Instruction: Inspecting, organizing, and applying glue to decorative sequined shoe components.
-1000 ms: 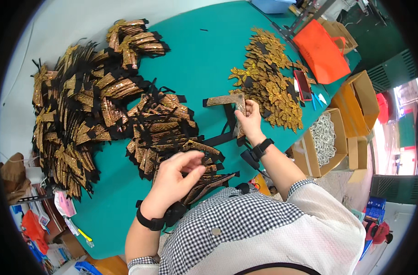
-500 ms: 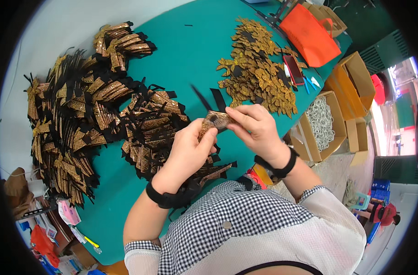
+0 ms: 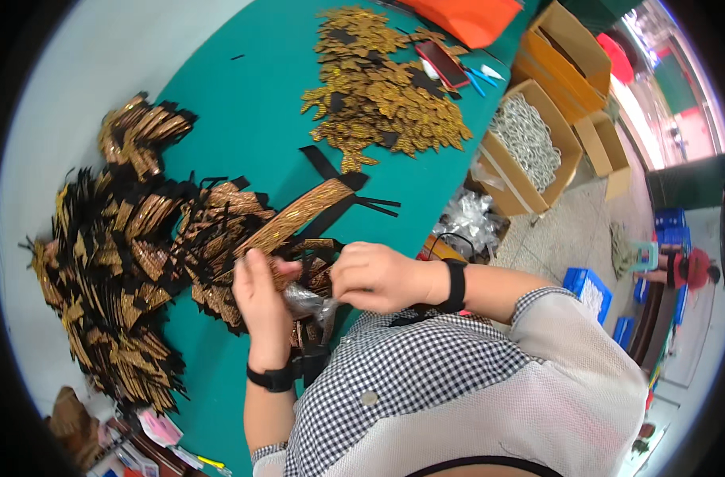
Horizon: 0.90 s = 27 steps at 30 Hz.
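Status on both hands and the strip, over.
Left hand gripping gold strip. Right hand beside clear plastic, contact unclear. Strip pile crowding close to left hand.

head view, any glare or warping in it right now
In the head view, the far edge of the smooth green tabletop looks bowed, and the picture's corners go black; in the same head view, the bright opening near the right rim looks washed out, the crumpled clear plastic wrapping shows white glints, and the flat gold glittery strip sparkles.
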Each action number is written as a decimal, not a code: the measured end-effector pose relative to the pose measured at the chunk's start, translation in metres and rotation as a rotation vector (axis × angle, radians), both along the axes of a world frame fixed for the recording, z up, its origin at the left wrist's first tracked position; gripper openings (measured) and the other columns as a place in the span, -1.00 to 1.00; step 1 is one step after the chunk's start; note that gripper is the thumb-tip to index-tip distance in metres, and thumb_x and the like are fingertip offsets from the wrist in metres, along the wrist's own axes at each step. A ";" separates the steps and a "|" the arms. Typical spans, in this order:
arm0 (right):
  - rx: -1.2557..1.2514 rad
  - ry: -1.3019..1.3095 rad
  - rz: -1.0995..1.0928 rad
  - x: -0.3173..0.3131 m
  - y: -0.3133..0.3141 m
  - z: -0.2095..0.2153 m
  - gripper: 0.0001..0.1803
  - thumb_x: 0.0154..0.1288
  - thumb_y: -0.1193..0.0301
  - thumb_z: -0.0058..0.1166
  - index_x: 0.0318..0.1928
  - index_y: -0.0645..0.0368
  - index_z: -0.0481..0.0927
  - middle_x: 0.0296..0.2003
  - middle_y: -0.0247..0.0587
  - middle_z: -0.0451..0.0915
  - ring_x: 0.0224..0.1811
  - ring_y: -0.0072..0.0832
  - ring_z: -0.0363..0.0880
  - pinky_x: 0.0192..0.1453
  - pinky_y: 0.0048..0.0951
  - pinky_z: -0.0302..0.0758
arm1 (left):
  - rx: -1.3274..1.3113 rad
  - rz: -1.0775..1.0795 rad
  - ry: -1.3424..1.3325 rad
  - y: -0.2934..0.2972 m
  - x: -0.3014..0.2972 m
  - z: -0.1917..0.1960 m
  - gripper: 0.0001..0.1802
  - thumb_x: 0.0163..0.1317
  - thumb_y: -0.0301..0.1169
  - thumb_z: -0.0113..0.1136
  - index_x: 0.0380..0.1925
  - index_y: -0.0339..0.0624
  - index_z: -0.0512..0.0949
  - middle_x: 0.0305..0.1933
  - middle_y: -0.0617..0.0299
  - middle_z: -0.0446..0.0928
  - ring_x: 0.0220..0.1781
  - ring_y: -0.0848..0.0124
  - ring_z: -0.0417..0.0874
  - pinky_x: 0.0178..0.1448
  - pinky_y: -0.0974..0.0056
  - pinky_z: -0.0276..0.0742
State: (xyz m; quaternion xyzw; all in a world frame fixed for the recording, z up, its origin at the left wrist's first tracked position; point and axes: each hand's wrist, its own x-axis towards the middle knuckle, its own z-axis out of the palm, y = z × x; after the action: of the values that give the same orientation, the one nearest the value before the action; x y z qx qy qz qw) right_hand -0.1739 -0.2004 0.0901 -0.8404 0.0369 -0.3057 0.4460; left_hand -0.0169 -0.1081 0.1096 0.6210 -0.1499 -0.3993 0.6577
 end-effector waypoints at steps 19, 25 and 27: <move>0.763 0.343 -1.068 -0.236 -0.172 -0.215 -0.91 0.02 0.46 0.23 -0.43 0.15 0.59 -0.49 -0.47 0.54 -0.42 -0.69 0.44 -0.27 -0.61 0.40 | 0.572 -0.155 -1.042 0.136 -0.022 -0.077 -0.81 0.20 -0.44 0.11 -0.25 -0.33 0.43 -0.42 0.18 0.40 -0.45 0.44 0.40 -0.40 0.32 0.36; 0.486 0.553 -1.591 -0.266 -0.217 -0.276 -0.28 -0.19 0.17 0.28 0.07 0.14 0.42 -0.09 0.02 0.52 -0.01 -0.23 0.49 0.07 -0.34 0.42 | 0.692 -0.053 -0.796 0.124 -0.019 -0.084 -0.70 0.02 -0.41 0.31 -0.30 -0.26 0.43 -0.47 0.20 0.42 -0.61 0.47 0.39 -0.54 0.39 0.33; 0.455 0.996 -1.720 -0.188 -0.195 -0.194 -0.13 -0.21 0.16 0.28 0.20 0.02 0.27 0.05 0.06 0.40 0.10 -0.05 0.37 0.17 -0.27 0.33 | 0.756 -0.007 -0.768 0.135 -0.026 -0.084 -0.71 0.01 -0.42 0.32 -0.37 -0.26 0.40 -0.47 0.22 0.42 -0.64 0.50 0.40 -0.56 0.42 0.34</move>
State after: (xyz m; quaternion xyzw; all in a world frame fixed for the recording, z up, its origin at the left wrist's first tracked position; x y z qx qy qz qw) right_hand -0.3617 -0.3950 -0.1039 -0.4562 0.8668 -0.1239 0.1585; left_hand -0.0428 0.0265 0.0259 0.9152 -0.2276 -0.1719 0.2848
